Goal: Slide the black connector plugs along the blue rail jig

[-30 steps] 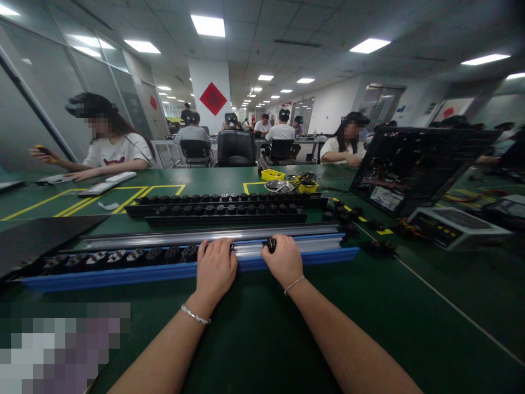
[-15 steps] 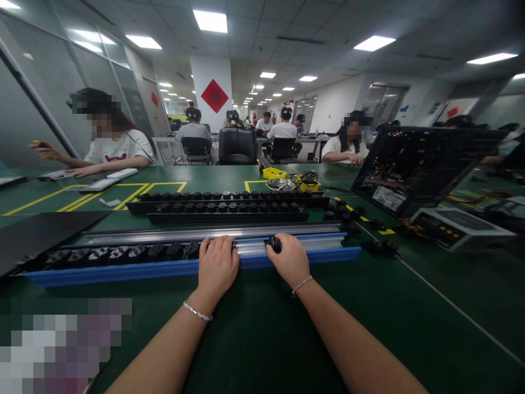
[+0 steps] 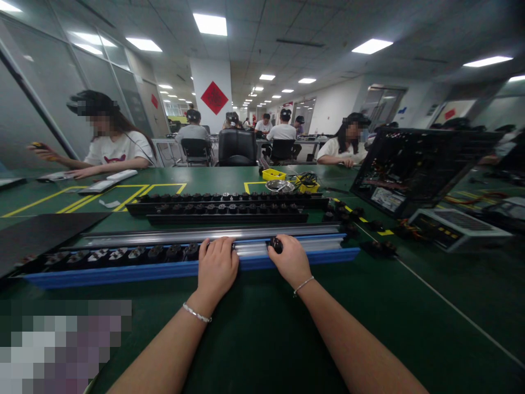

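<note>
A long blue rail (image 3: pixel 123 273) with a silvery channel lies crosswise before me. A row of black plug-like modules (image 3: pixel 137 255), some with metal prongs showing, fills its left part. Over the rail, at the right end of that row, my left hand (image 3: pixel 217 268) is closed, its fingers together and curled over the far side; a bit of black shows by its fingertips. My right hand (image 3: pixel 292 260) is closed on a black module (image 3: pixel 275 245), gripped between thumb and fingers at the channel. Bare silvery channel (image 3: pixel 252 247) shows between my hands.
Behind the blue rail lie a silvery rail (image 3: pixel 156 236) and two black rails (image 3: pixel 225 218) with modules. Loose black modules (image 3: pixel 379 247) sit to the right. Farther right stand an open computer case (image 3: pixel 422 164) and a power supply (image 3: pixel 459 230). Co-workers (image 3: pixel 117 148) sit across the table.
My right hand has shifted very slightly right with the black module in its fingers. The left hand stays in nearly the same place on the rail.
</note>
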A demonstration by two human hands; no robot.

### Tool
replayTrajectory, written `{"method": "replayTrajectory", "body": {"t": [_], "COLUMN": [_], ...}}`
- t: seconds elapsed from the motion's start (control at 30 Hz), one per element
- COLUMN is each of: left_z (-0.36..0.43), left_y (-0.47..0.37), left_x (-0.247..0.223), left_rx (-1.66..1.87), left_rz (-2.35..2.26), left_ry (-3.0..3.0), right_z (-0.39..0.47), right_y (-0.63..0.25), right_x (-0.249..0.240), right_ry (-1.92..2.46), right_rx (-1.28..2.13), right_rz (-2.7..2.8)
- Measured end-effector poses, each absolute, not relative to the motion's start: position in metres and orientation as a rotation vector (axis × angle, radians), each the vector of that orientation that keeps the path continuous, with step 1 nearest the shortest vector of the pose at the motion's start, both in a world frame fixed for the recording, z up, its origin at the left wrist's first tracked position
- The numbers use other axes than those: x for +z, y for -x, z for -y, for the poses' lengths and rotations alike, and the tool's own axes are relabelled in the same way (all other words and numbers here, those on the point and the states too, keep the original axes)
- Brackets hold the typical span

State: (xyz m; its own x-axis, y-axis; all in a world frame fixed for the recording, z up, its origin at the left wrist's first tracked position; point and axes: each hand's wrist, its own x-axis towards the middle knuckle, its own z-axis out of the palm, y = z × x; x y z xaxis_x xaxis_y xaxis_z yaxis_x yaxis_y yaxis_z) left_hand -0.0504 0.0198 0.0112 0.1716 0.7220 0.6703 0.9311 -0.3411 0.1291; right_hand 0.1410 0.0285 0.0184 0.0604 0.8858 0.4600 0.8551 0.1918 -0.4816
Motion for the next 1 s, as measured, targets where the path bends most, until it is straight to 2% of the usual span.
{"method": "replayTrajectory", "body": {"t": [0.6,1.0], "left_z": [-0.0209,-0.0199], "left_y": [0.0514,0.0509], "left_x": [0.0093,0.0101], "left_rx": [-0.917,-0.939], "left_rz": [1.579,1.589], "left_ry": [2.138,2.144], "right_z": [-0.0303,-0.0249], "right_y": [-0.1473,-0.1493], "right_x": [0.019,0.0202], "right_ry": [1.67,1.679], "right_rx": [0.114,-0.007], "right_rz": [1.815,1.799]}}
